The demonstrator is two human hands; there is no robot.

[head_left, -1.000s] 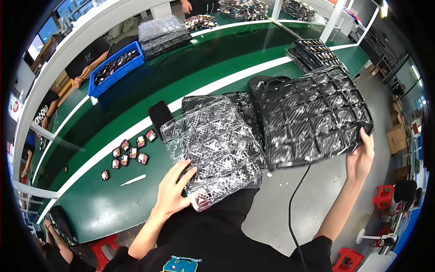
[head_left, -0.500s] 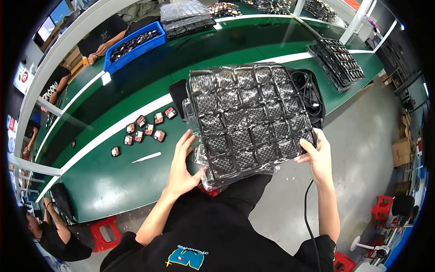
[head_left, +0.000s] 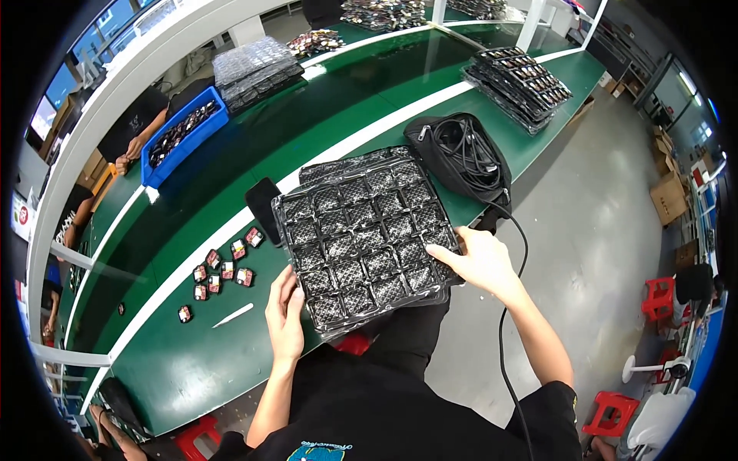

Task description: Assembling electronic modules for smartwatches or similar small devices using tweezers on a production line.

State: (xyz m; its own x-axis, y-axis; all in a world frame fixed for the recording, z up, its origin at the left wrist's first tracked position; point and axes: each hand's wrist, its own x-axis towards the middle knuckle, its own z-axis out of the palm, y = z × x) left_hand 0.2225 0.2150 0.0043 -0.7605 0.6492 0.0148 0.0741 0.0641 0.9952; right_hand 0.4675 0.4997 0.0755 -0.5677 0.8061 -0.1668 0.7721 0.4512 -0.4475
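A black plastic tray with a grid of square pockets lies in front of me, atop other trays. Beyond its far edge shows another black tray. My right hand grips the right edge, thumb on top and fingers mostly hidden below. At the left edge, my left hand holds the tray's side with curved fingers. Several small black-and-red parts lie on the green table to the left, near white tweezers. The pockets that show hold no parts.
A dark phone lies left of the trays. Beyond them sits a black bag with a coiled cable. Filled trays are stacked far right; a blue bin stands far left near another person's hand.
The tray has come down and leftward over the others, uncovering the bag and phone. My left hand has closed in on its left side. My view has shifted too.
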